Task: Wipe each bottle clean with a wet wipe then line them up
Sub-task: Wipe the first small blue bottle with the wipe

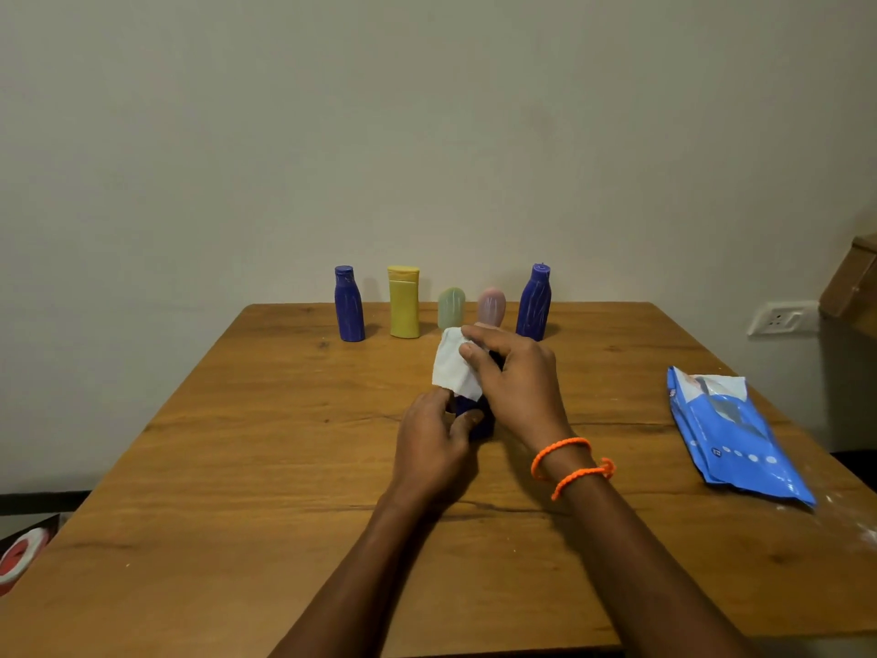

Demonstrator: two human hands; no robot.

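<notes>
Near the middle of the wooden table [247,467] stands a dark blue bottle [477,422], mostly hidden by my hands. My left hand [434,446] grips its lower part. My right hand [515,384] holds a white wet wipe [451,363] against the bottle's upper part. Along the far edge stand a blue bottle [349,303], a yellow bottle [404,301], a small pale green bottle [451,308], a small pink bottle [491,304] and another blue bottle [535,302].
A blue pack of wet wipes [733,432] lies at the table's right side. A red and white object [21,555] sits off the table at the lower left. A wall socket [780,318] and a wooden piece [852,282] are at the right.
</notes>
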